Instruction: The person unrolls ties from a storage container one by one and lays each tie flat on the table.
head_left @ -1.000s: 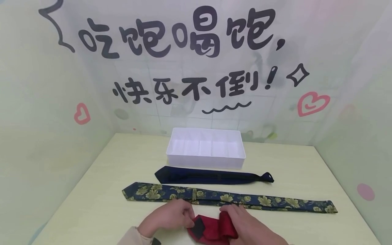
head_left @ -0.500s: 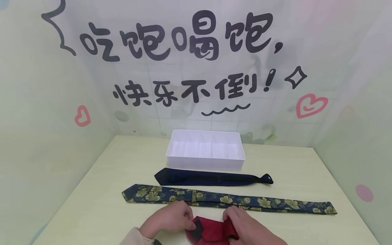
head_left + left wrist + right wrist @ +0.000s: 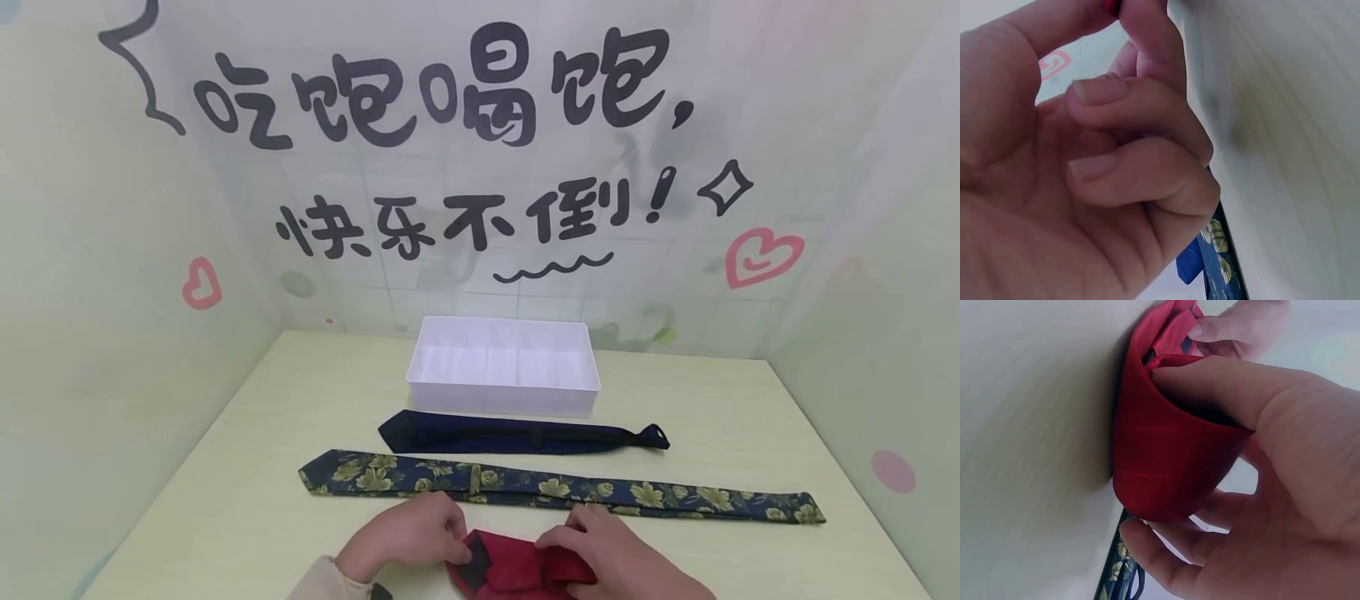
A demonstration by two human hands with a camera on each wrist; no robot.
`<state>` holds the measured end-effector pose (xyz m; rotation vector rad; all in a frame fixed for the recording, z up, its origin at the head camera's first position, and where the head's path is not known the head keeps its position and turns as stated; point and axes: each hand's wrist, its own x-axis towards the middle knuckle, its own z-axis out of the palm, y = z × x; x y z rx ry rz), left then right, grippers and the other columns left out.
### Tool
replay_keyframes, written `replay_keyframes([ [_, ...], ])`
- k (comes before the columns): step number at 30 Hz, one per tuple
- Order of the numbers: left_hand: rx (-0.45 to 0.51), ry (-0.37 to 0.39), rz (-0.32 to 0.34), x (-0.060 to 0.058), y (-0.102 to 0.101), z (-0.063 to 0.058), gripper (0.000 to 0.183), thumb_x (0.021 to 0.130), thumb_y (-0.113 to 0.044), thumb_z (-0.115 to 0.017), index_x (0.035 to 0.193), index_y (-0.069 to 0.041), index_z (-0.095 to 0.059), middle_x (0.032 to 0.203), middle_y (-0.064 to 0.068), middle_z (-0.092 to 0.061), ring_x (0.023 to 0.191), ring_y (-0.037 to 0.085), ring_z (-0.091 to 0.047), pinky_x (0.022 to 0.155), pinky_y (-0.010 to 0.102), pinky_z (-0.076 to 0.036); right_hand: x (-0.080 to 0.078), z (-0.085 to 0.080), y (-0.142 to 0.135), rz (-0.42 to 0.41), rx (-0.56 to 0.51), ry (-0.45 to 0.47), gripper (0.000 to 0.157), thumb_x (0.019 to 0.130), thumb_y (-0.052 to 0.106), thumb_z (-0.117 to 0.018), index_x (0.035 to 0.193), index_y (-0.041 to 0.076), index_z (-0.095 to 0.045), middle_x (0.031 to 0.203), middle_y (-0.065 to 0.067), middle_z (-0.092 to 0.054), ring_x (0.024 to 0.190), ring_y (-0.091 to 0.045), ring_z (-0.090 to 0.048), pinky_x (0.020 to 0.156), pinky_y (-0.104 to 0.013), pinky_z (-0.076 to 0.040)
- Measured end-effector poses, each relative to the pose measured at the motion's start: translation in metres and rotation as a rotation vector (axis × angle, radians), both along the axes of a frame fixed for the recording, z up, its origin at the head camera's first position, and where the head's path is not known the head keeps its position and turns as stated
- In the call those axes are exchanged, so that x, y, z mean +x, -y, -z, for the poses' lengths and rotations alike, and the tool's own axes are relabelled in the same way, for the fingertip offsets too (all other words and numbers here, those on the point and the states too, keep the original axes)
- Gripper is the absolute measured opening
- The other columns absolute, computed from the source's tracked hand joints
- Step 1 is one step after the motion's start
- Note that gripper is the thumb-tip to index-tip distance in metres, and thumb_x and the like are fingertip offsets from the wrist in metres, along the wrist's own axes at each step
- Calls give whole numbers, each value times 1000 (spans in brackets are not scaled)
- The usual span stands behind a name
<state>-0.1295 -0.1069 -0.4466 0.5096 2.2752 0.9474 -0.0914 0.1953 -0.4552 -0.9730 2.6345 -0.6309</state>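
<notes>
A red necktie (image 3: 513,558) with a dark tip lining lies at the front of the table, its far part folded over into a loop. My left hand (image 3: 412,533) pinches the tie's dark-lined tip between thumb and forefinger. In the left wrist view the other fingers curl towards the palm, and only a speck of red shows at the pinch. On the opposite side, my right hand (image 3: 615,550) holds the folded part. The right wrist view shows my right thumb (image 3: 1210,384) inside the red loop (image 3: 1172,456), with fingers around its outside.
Just beyond the hands a navy necktie with gold flowers (image 3: 555,486) stretches across the table. Behind it lies a shorter dark navy tie (image 3: 510,435) with a loop at its right end. A white divided box (image 3: 502,399) stands at the back, near the printed wall (image 3: 360,292).
The folded part of the red tie has turned lower and flatter under my right hand, whose fingers have shifted over it. My left hand keeps its pinch, with the tip slightly further left.
</notes>
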Motion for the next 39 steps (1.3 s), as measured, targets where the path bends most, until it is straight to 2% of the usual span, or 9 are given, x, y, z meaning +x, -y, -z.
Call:
replay_keyframes([
  [3,7,1,1,0,3,0,19,85,-15,-77,70,-13,-65,57,-7,-42,55,12,-39,55,25,-32,1,-1,-3,-18,9,-9,40,90,35,-78,128,37,-65,102,16,-57,91,3,-43,74,-22,-46],
  [8,-1,-7,0,-1,8,1,18,84,-15,-78,71,-12,-66,58,-7,-44,56,11,-40,55,25,-32,2,-2,-9,19,20,70,42,88,32,-80,127,38,-66,100,17,-54,90,3,-41,73,-22,-43],
  [17,-5,-7,5,-5,13,2,17,84,-15,-78,71,-12,-67,59,-7,-46,57,12,-41,55,25,-33,0,-6,-16,80,24,157,40,84,24,-82,116,37,-62,103,16,-55,95,-1,-45,77,-26,-48],
  [23,-49,-47,-10,-5,18,3,18,82,-16,-79,70,-13,-66,62,-6,-50,59,12,-43,55,26,-34,-1,-7,-17,123,-19,225,37,83,24,-83,107,31,-56,99,17,-53,88,0,-45,73,-24,-45],
  [29,-54,-51,-8,-5,25,4,18,81,-15,-79,69,-13,-66,63,-6,-52,59,12,-44,55,26,-35,-2,-7,-21,140,-26,313,45,82,22,-85,119,31,-61,107,14,-57,93,-2,-50,77,-26,-51],
  [33,-53,-60,-11,-5,30,3,18,81,-16,-79,70,-13,-66,65,-5,-54,59,13,-45,55,26,-35,-1,-8,-22,116,5,288,44,82,24,-85,121,33,-65,106,14,-57,92,-1,-51,76,-27,-52],
  [36,-47,-57,-17,-6,33,3,18,82,-16,-79,70,-12,-66,64,-5,-53,58,13,-44,55,26,-35,-3,-4,-26,76,31,215,40,82,30,-85,119,33,-67,104,16,-57,91,2,-49,78,-29,-50],
  [39,-41,-54,-19,-7,36,4,17,81,-15,-79,70,-12,-66,64,-5,-52,58,13,-43,55,26,-35,-7,8,-32,22,58,116,38,83,41,-83,117,33,-69,103,17,-59,91,1,-50,78,-37,-49],
])
